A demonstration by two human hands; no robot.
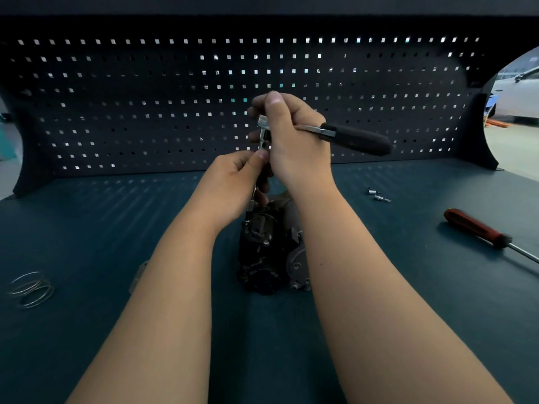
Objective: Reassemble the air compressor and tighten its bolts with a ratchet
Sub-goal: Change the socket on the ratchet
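Note:
The dark air compressor stands on the blue-green bench between my forearms. Above it, my right hand grips the head of the ratchet, with the thumb on top; its black handle sticks out to the right. A thin extension bar runs from the ratchet head down to the compressor's top. My left hand pinches this bar just below the ratchet head. The bar's lower end is partly hidden by my left hand.
A red-handled screwdriver lies at the right. A few small bolts or sockets lie behind it. A wire spring ring lies at the left, and a flat metal part shows beside my left forearm. A perforated back panel closes the bench's rear.

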